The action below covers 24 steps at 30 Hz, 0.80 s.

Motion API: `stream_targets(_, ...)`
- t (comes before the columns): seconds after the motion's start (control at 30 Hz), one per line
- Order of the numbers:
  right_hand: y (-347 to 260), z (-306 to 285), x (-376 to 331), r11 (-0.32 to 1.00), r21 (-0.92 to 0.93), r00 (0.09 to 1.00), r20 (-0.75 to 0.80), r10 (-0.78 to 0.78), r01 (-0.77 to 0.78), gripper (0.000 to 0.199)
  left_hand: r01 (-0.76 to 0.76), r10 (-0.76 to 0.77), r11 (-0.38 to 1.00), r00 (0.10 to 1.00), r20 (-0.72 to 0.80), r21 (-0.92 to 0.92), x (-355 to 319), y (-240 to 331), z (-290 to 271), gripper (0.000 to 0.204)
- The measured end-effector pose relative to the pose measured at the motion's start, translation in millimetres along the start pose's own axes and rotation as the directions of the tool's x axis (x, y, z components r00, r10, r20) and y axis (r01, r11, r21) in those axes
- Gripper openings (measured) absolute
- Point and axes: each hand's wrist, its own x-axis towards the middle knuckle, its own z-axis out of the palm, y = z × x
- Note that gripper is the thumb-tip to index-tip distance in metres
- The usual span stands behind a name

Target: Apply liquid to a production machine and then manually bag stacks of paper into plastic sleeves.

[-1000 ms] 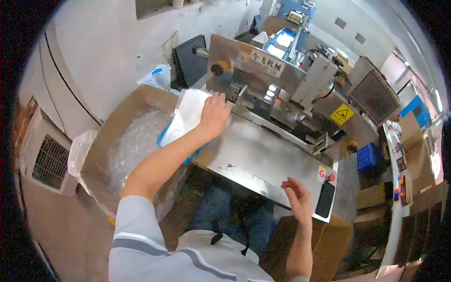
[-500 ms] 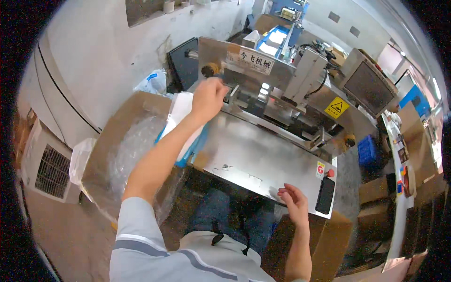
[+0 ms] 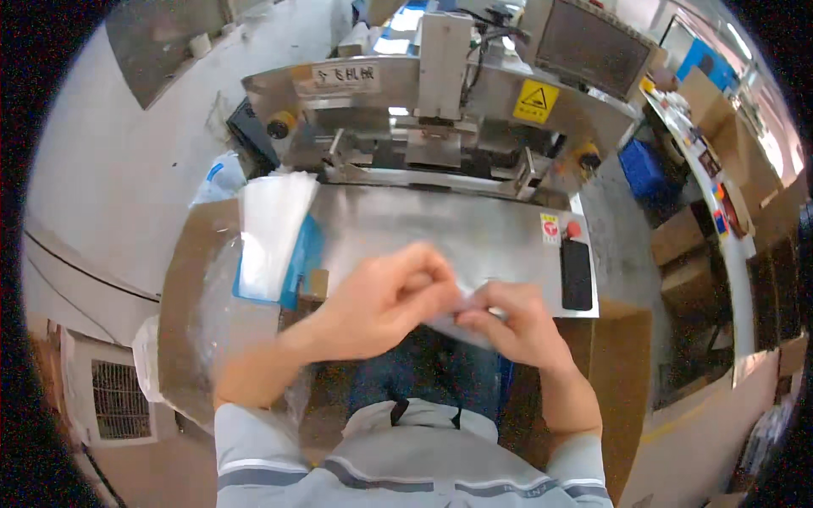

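Observation:
My two hands meet over the front edge of the steel worktable (image 3: 373, 222). My left hand (image 3: 381, 300) is closed in a pinch, its thumb and forefinger at one edge of a clear, thin plastic piece (image 3: 464, 328). Across from it, my right hand (image 3: 518, 320) is closed on the same piece, which hangs below the fingers; blur hides its exact shape. To the left, a stack of white, translucent sheets (image 3: 273, 224) lies on a blue tray (image 3: 310, 245). Behind the table stands a steel machine (image 3: 356, 102) with a central press head (image 3: 442, 68).
A black phone (image 3: 577, 275) and a red button (image 3: 573, 229) are at the table's right end. An open cardboard box (image 3: 190, 271) with clear plastic stands left; another box (image 3: 614, 347) stands right. A monitor (image 3: 593, 42) is mounted at the back right.
My left hand has come back from the machine's left side to meet my right hand. The clear plastic piece now shows between them. The view has turned and the machine appears straighter ahead.

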Motion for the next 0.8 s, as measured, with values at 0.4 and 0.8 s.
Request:
stream_targets(0.4,93.3,40.9,-29.8,0.943,-0.332,0.973,-0.219,-0.071,-0.006,0.013,0.108,0.105,0.895,0.892,-0.441,0.432,-15.2,-167.4,59.6,0.038)
stream_targets(0.8,116.9,35.2,-16.9,0.885,-0.451,0.993,-0.034,0.111,-0.115,0.013,-0.128,0.023,0.653,0.989,0.149,0.747,37.0,-145.4,11.7,0.019)
